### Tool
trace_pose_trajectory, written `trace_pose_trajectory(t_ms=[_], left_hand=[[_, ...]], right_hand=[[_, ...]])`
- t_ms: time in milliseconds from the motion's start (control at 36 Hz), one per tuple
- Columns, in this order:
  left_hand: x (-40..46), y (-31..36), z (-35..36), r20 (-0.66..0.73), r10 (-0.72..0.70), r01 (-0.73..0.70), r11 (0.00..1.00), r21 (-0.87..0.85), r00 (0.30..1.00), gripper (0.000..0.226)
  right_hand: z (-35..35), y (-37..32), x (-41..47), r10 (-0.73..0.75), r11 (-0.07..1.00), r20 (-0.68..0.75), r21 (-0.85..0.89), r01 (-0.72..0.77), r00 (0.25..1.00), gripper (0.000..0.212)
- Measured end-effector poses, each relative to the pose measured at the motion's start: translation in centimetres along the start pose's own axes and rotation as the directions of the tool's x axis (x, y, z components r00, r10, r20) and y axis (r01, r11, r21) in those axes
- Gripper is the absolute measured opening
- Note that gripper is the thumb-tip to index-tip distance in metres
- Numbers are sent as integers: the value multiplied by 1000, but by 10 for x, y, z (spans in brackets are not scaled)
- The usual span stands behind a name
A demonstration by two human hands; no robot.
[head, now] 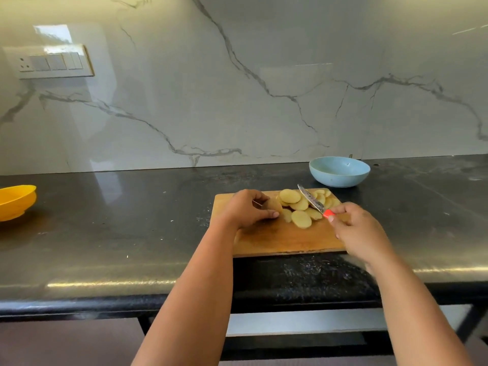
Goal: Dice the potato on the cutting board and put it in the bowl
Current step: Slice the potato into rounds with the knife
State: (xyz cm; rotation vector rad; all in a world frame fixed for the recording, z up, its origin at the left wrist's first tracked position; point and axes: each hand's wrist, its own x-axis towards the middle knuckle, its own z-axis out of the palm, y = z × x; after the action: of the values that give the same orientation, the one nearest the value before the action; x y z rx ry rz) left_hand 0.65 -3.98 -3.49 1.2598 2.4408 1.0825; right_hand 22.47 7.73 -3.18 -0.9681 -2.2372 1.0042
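On the dark stone tabletop (132,233), near its front edge: one wooden cutting board (285,239), lying flat. On the board's far half, a spread of pale yellow potato slices (301,204), round and thin, overlapping one another in a loose heap; several lie flat toward the board's middle. Left hand (248,210): resting on the board's left part, grip curled round the remaining end piece of potato (273,205), thumb beneath, fingers over the top, the piece touching the nearest slices. Right hand (356,228): over the board's right edge, grip narrow, pinching the red handle of a knife (314,202) between thumb and fingertips. Knife blade: mottled metal, pointing up and away to the left, tilted, crossing above the slice heap; whether the edge touches the slices cannot be told. Behind the board, just beyond its far right corner and apart from it: one light blue bowl (339,171), upright; no potato shows in the part of its inside that is visible. At the tabletop's far left edge: one yellow bowl (15,200), partly cut off by the frame. Backing: white marble-veined wall (237,88) with a switch panel (52,62) at upper left.
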Motion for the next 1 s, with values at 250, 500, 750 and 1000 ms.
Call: trace_pose_trajectory(t_ms=[250, 500, 750, 1000], left_hand=[[1, 0, 2, -39, 17, -15, 999, 46, 999, 58], [2, -9, -5, -76, 37, -28, 992, 122, 996, 57], [2, -6, -4, -17, 36, -35, 996, 84, 999, 57], [3, -2, 2, -11, 26, -26, 1000, -4, 1000, 55]], right_hand=[[48, -11, -18, -304, 936, -95, -215, 279, 948, 18], [36, -8, -24, -277, 933, -108, -269, 240, 955, 11], [26, -2, -21, -219, 920, -53, -343, 188, 974, 9], [38, -12, -28, -392, 906, -200, -251, 340, 898, 12]])
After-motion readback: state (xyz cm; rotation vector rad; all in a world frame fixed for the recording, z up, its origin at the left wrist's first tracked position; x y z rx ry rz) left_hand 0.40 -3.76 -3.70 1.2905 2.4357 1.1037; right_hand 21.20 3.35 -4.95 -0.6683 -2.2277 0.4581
